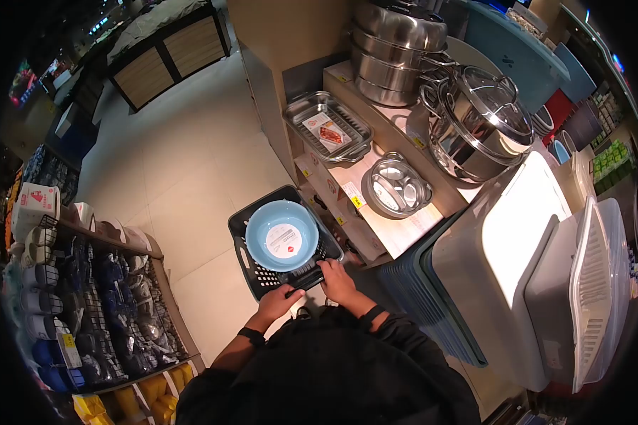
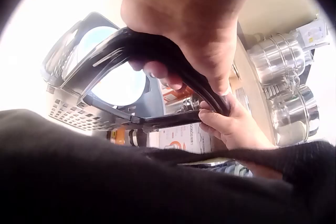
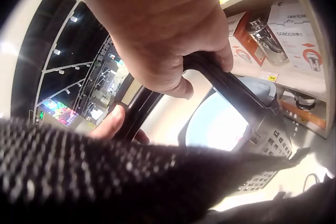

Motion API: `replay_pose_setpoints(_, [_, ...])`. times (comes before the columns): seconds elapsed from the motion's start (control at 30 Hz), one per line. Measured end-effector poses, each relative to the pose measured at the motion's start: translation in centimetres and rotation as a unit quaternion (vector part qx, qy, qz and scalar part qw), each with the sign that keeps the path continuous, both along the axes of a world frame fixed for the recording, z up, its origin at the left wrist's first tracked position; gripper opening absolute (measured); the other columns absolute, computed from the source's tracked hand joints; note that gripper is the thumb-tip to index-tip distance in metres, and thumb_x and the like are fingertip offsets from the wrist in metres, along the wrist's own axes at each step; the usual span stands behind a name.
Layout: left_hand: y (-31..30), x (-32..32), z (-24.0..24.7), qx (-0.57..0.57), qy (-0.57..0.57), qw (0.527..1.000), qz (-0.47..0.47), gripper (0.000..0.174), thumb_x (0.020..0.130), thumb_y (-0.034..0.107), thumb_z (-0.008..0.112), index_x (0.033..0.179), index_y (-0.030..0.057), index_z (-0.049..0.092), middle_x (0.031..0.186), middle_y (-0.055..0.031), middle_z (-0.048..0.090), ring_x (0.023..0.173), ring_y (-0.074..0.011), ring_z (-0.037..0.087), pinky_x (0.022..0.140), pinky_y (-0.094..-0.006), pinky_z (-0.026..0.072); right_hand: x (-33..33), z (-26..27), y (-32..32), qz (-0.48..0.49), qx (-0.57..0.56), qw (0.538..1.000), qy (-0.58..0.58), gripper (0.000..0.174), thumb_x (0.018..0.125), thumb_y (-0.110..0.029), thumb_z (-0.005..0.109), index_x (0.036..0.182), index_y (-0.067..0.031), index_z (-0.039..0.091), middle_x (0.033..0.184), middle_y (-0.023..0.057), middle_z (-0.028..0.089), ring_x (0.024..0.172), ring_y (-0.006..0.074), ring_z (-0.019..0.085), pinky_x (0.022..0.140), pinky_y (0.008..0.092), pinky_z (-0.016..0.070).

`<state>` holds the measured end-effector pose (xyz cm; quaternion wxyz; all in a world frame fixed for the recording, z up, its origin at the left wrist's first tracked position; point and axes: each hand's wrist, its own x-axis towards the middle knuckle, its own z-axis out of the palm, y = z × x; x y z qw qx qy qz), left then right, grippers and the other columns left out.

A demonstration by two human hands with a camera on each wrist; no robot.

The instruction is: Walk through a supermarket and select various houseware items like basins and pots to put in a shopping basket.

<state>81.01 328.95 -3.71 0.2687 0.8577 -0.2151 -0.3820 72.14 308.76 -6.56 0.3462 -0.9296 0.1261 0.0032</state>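
A black shopping basket point(image 1: 257, 279) with perforated sides hangs in front of the body. Inside it sits a round light-blue basin point(image 1: 256, 244) with a white label point(image 1: 285, 239) on its bottom. My left hand point(image 1: 277, 303) grips the left part of the basket's black handle point(image 2: 181, 58), its fingers wrapped underneath. On the right part of that handle my right hand point(image 1: 338, 282) is curled too, as the right wrist view shows from close up. Both wrists wear black bands.
To the right, a wooden shelf holds glass baking dishes point(image 1: 329, 131), a divided steel plate point(image 1: 398, 185) and steel pots point(image 1: 478, 120). Large plastic tubs point(image 1: 489, 248) stand nearer on the right. At left is a wire rack point(image 1: 99, 312) of packaged goods. Tiled floor point(image 1: 170, 184) stretches ahead.
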Motion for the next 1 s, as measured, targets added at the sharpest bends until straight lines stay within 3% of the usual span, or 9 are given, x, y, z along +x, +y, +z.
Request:
replay_pose_setpoints(0.17, [-0.5, 3.6, -0.8, 0.005, -0.03, 1.0, 0.004, 0.061, 0.085, 0.064, 0.051, 0.104, 0.0077, 0.064, 0.09, -0.0182, 0.068, 0.091, -0.036, 0.065, 0.079, -0.041, 0.0494, 4.3, -0.7, -0.7, 0.002, 0.004, 0.999, -0.039, 0.055, 0.073, 0.0, 0.06, 0.125, -0.0079, 0.044, 0.12, 0.0202, 0.045, 0.115, 0.0405, 0.045, 0.095, 0.0448, 0.0418])
replay_pose_setpoints(0.43, [-1.2, 10.6, -1.5, -0.053, -0.027, 0.998, 0.007, 0.056, 0.086, 0.063, 0.052, 0.093, 0.0085, 0.064, 0.078, -0.0154, 0.066, 0.08, -0.0335, 0.065, 0.069, -0.0401, 0.0488, 11.8, -0.7, -1.6, -0.008, 0.009, 1.0, -0.007, 0.05, 0.073, 0.001, 0.058, 0.121, -0.0061, 0.046, 0.117, 0.0214, 0.047, 0.114, 0.0413, 0.046, 0.095, 0.0448, 0.0416])
replay_pose_setpoints(0.77, [-1.3, 19.4, -1.1, -0.072, -0.006, 0.997, -0.007, 0.055, 0.088, 0.06, 0.051, 0.092, 0.0053, 0.062, 0.081, -0.0174, 0.065, 0.081, -0.0352, 0.064, 0.071, -0.0402, 0.0482, 20.4, 0.0, -0.7, -0.035, -0.019, 0.999, -0.033, 0.043, 0.074, 0.003, 0.056, 0.116, -0.007, 0.049, 0.111, 0.0216, 0.05, 0.107, 0.0413, 0.049, 0.091, 0.047, 0.043])
replay_pose_setpoints(0.83, [-1.2, 21.1, -1.4, -0.071, -0.02, 0.997, -0.022, 0.058, 0.086, 0.065, 0.049, 0.094, 0.0089, 0.063, 0.08, -0.0191, 0.066, 0.084, -0.0391, 0.064, 0.072, -0.0452, 0.0492, 21.9, -0.2, -0.7, -0.039, -0.014, 0.998, -0.055, 0.043, 0.074, 0.003, 0.055, 0.115, -0.0071, 0.049, 0.112, 0.022, 0.05, 0.107, 0.0419, 0.05, 0.091, 0.0471, 0.0433])
replay_pose_setpoints(1.0, [-1.2, 24.6, -1.2, -0.05, -0.023, 0.998, -0.017, 0.057, 0.086, 0.064, 0.049, 0.094, 0.0096, 0.063, 0.079, -0.0183, 0.067, 0.083, -0.0384, 0.065, 0.072, -0.0447, 0.0493, 25.2, -0.8, -0.8, -0.038, -0.014, 0.999, -0.031, 0.044, 0.074, 0.002, 0.056, 0.115, -0.0085, 0.049, 0.112, 0.0219, 0.05, 0.106, 0.0423, 0.051, 0.091, 0.047, 0.0434])
